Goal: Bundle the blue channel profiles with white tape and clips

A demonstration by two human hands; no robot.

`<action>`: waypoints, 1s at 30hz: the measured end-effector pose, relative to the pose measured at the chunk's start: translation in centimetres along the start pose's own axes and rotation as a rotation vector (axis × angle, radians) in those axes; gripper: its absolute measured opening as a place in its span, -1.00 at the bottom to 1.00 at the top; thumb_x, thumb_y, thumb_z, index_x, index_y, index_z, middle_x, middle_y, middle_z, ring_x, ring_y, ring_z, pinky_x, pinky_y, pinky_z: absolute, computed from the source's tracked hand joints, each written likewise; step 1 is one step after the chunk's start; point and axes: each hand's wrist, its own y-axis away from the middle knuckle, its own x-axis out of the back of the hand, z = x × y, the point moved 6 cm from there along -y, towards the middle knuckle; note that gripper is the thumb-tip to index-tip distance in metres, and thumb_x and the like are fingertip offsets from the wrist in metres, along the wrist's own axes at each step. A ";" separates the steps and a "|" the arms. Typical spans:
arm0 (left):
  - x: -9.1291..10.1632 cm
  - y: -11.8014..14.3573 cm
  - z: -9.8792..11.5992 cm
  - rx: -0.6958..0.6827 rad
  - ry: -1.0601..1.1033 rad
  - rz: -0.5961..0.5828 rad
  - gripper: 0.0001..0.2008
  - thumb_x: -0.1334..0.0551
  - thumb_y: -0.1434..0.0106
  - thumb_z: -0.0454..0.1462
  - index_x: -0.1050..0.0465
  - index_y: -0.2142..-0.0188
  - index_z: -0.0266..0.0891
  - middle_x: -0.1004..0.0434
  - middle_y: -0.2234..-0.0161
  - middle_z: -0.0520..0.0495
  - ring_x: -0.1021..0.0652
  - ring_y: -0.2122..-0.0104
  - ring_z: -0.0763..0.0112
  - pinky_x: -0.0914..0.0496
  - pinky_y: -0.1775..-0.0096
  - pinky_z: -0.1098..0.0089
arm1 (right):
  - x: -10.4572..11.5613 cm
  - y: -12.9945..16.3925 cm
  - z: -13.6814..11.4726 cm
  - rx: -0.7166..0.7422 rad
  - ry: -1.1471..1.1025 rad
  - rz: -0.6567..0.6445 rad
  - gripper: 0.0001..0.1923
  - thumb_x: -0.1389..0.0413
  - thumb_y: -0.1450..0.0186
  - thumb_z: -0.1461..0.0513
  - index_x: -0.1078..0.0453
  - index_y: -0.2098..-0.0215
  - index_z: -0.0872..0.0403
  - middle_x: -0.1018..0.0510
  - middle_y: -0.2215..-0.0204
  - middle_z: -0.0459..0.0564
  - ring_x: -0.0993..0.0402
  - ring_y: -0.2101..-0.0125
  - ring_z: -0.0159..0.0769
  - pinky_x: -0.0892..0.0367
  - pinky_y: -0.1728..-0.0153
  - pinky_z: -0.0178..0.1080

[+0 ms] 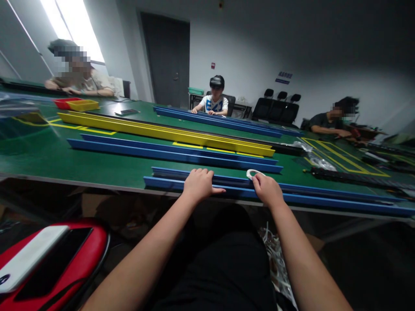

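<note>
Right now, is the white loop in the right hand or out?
In: the right hand closes round one side of the white loop.

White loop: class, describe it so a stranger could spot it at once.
On the green table, find the blue channel nearest the camera. There, the wearer's right hand holds the white loop, its pale curve unlike the channel's straight edges.

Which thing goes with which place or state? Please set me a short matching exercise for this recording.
1. Left hand
2. Right hand
3. Yellow channel
4. Black slab

A. Lying on the red seat
B. Pinching a white loop
C. Lying between blue channels
D. On the nearest blue channel

Pairs: 1-D, 2-B, 3-C, 4-A
</note>
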 end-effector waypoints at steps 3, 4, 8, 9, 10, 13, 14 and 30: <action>-0.3 -0.3 1.1 -0.014 0.003 0.013 -0.30 -0.08 -0.04 0.33 -0.45 0.20 -0.19 -0.52 0.24 -0.23 -0.49 0.15 0.05 -0.25 0.08 0.14 | -0.4 -0.5 1.2 -0.068 -0.017 -0.059 -0.60 0.20 -0.42 0.03 -0.38 0.29 0.03 -0.56 0.37 0.03 -0.43 0.35 -0.21 -0.06 0.38 -0.25; -0.3 -0.3 1.2 -0.020 -0.002 0.017 -0.31 -0.08 -0.06 0.32 -0.45 0.20 -0.20 -0.52 0.24 -0.23 -0.49 0.16 0.06 -0.25 0.08 0.14 | -0.5 -0.8 1.1 -0.088 -0.027 -0.068 -0.59 0.20 -0.42 0.01 -0.39 0.27 0.03 -0.56 0.36 0.03 -0.44 0.36 -0.21 -0.05 0.39 -0.25; -0.2 0.0 1.2 -0.050 -0.009 0.026 -0.34 -0.07 -0.11 0.28 -0.45 0.15 -0.21 -0.52 0.22 -0.26 -0.49 0.15 0.04 -0.26 0.08 0.14 | -0.8 -2.0 -1.6 -0.126 -0.111 -0.070 -0.56 0.24 -0.43 0.00 -0.39 0.19 0.02 -0.58 0.32 0.03 -0.46 0.33 -0.21 -0.09 0.37 -0.27; -0.1 0.1 1.3 -0.063 0.002 0.025 -0.34 -0.06 -0.13 0.28 -0.44 0.12 -0.21 -0.52 0.20 -0.26 -0.49 0.13 0.04 -0.26 0.07 0.14 | -0.9 -2.1 -2.5 -0.136 -0.129 -0.066 -0.55 0.25 -0.43 0.00 -0.39 0.18 0.01 -0.58 0.31 0.03 -0.46 0.33 -0.21 -0.11 0.35 -0.27; 0.0 0.3 1.3 -0.080 0.017 0.025 -0.34 -0.05 -0.14 0.27 -0.43 0.09 -0.20 -0.53 0.17 -0.26 -0.49 0.11 0.05 -0.26 0.06 0.15 | -1.0 -2.3 -3.6 -0.128 -0.132 -0.062 -0.54 0.26 -0.43 -0.01 -0.40 0.18 0.01 -0.58 0.31 0.03 -0.46 0.31 -0.20 -0.13 0.33 -0.26; 0.6 0.7 0.8 -0.134 0.064 0.041 -0.35 0.00 -0.21 0.23 -0.39 -0.03 -0.16 -0.52 0.08 -0.21 -0.48 0.06 0.10 -0.25 0.02 0.19 | -0.7 -2.3 -6.3 -0.037 -0.073 -0.027 -0.51 0.24 -0.42 -0.04 -0.42 0.16 0.03 -0.58 0.30 0.09 -0.45 0.27 -0.17 -0.16 0.21 -0.21; 0.8 0.9 0.2 -0.137 0.072 0.045 -0.36 0.02 -0.23 0.22 -0.38 -0.05 -0.14 -0.53 0.06 -0.19 -0.48 0.05 0.13 -0.25 0.01 0.21 | -0.6 -2.2 -6.8 -0.017 -0.055 -0.023 -0.50 0.24 -0.41 -0.04 -0.43 0.15 0.04 -0.58 0.30 0.11 -0.44 0.26 -0.16 -0.16 0.18 -0.19; 2.4 3.3 -9.7 0.183 -0.172 0.178 -0.46 0.13 -0.34 0.02 -0.56 0.30 -0.17 -0.60 0.32 -0.16 -0.53 0.24 0.11 -0.25 0.22 0.21 | -0.1 -1.5 -7.3 -0.010 0.045 0.048 -0.44 0.27 -0.42 0.02 -0.52 0.26 0.05 -0.60 0.35 0.08 -0.48 0.30 -0.19 -0.19 0.16 -0.20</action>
